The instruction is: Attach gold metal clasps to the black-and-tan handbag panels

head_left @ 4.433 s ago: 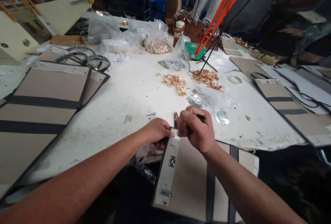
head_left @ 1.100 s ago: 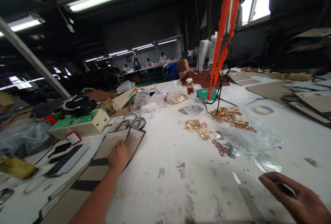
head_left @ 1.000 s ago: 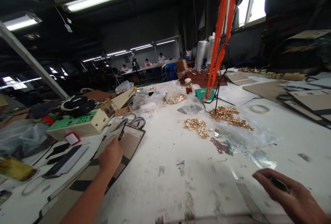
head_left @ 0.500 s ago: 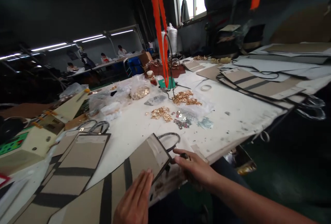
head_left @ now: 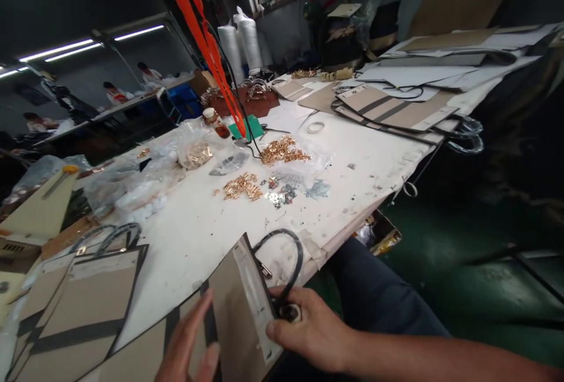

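A beige bag panel with dark stripes and a pale strip along its end lies in front of me at the table's edge. From that end a dark looped handle curves out, seemingly wrapped in clear film. My right hand is closed on the panel's edge by the handle's base, thumb on top. A small round cream-and-dark object shows within its grip; its kind is unclear. My left hand hovers over or rests on the striped part, thumb and fingers apart; I cannot tell whether it touches.
Similar panels are stacked at left, more at far right. Gold metal pieces lie in heaps mid-table, near plastic bags and a tape roll. An orange strap hangs down. Several people sit at a far bench.
My right hand has moved down and closed on the panel's end. My left hand's fingers have spread from lying flat. The panel's end is tilted more, and the view has swung right.
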### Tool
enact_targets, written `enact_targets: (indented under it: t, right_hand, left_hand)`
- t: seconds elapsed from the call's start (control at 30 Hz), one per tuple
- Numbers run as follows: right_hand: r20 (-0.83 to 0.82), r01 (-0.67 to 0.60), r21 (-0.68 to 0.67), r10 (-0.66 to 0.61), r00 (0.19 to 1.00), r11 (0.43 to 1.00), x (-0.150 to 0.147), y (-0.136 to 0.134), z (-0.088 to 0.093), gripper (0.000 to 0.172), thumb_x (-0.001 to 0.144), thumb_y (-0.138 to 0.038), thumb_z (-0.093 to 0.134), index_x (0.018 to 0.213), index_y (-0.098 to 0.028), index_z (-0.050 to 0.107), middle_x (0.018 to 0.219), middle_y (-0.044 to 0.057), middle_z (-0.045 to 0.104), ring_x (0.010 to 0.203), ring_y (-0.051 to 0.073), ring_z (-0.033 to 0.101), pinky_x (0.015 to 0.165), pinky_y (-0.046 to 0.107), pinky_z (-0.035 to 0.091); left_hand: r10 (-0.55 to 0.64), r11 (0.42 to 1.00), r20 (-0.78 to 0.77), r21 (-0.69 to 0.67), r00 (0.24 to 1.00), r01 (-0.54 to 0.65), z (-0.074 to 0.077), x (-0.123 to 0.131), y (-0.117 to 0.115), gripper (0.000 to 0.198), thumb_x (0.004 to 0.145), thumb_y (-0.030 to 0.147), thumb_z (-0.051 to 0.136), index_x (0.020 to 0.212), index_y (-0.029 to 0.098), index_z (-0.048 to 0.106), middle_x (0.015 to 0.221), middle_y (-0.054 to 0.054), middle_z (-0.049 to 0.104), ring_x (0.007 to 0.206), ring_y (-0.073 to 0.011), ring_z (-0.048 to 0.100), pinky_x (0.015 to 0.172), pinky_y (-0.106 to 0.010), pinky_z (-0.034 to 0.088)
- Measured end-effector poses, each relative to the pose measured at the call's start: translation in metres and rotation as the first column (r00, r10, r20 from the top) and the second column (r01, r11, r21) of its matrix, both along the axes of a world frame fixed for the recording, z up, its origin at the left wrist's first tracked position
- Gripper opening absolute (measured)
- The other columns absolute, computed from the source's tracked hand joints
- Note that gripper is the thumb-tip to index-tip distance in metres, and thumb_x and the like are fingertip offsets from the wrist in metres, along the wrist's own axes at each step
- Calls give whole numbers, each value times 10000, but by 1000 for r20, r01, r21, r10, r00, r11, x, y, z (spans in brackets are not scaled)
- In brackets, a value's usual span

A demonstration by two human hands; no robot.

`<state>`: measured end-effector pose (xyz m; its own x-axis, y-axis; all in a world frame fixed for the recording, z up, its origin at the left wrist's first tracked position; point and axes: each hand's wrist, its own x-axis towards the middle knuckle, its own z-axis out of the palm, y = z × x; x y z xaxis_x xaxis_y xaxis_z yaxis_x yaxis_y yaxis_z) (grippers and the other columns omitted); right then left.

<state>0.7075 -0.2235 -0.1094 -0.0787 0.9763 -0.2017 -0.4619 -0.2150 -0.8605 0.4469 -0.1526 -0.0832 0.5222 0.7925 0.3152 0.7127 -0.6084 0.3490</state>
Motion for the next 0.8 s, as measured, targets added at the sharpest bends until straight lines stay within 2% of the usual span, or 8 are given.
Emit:
enact_targets:
  t: [0.1, 0.17, 0.37, 0.43, 0.53, 0.67, 0.73, 0.8]
  right_hand:
    - [42, -52, 55, 50, 998, 997, -2, -12, 9, 363, 780, -293, 748, 1114, -158, 789, 860, 15, 673, 716, 136, 546, 623, 219, 437]
    - [60, -107, 106, 102, 993, 989, -2, -18, 7, 349, 773, -250, 730, 1105, -151, 775, 826, 1, 650, 674, 119, 526, 578, 203, 408]
    - [167, -183, 128, 161, 973, 975, 0, -32, -30, 443, 815, -469, 805, 1121, -162, 713, 818, -1, 632, 765, 150, 587, 704, 207, 495]
    - [205, -205, 144, 173, 963, 968, 4, -34, -38, 506, 826, -525, 799, 1169, -165, 700, 839, 4, 645, 807, 164, 604, 761, 219, 514]
    - [270, -212, 145, 167, 948, 967, 13, -34, -38, 516, 812, -531, 808, 1171, -174, 707, 902, 23, 675, 861, 186, 620, 820, 242, 523]
    - [257, -252, 33, 235, 938, 967, 25, -37, -30, 382, 855, -503, 754, 1078, -194, 719, 868, 23, 662, 777, 172, 594, 711, 240, 503]
    - [232, -268, -38, 269, 935, 963, 29, -40, -27, 309, 878, -476, 720, 1008, -198, 693, 783, 2, 604, 704, 153, 541, 629, 233, 454]
    - [226, -270, -79, 281, 933, 960, 33, -43, -25, 261, 858, -439, 728, 893, -200, 630, 701, -27, 506, 646, 133, 463, 576, 235, 388]
  left_hand:
    - [175, 967, 106, -207, 979, -150, 5, 19, 48, 575, 1029, 569, 471, 1504, 262, 576, 1571, -69, 582, 1472, -308, 524, 1254, -509, 397]
    - [174, 908, 83, -400, 981, -127, 11, 37, 82, 638, 986, 685, 480, 1378, 228, 688, 1447, -89, 685, 1396, -334, 592, 1232, -519, 412]
    - [-206, 582, -73, -811, 976, 62, 44, 83, 151, 633, 918, 753, 553, 1165, 237, 825, 1101, -48, 817, 1125, -329, 712, 1077, -419, 524]
    - [-260, 475, -66, -877, 963, 68, 50, 91, 160, 639, 914, 754, 555, 1210, 253, 819, 1135, -46, 815, 1117, -325, 718, 1059, -397, 529]
    - [-283, 377, -8, -921, 959, 104, 49, 99, 162, 617, 892, 737, 608, 1249, 274, 804, 1239, -50, 794, 1204, -336, 695, 1100, -397, 505]
    - [-162, 254, 149, -949, 976, 187, 36, 101, 151, 630, 854, 649, 738, 1359, 272, 736, 1281, -71, 780, 1249, -343, 693, 1163, -477, 464]
    - [-81, 214, 209, -951, 975, 222, 31, 100, 143, 694, 871, 612, 751, 1462, 265, 649, 1231, -80, 797, 1243, -332, 704, 1186, -520, 437]
    - [-21, 224, 237, -946, 971, 236, 28, 100, 136, 771, 857, 578, 786, 1525, 254, 579, 1262, -92, 787, 1271, -324, 691, 1206, -528, 413]
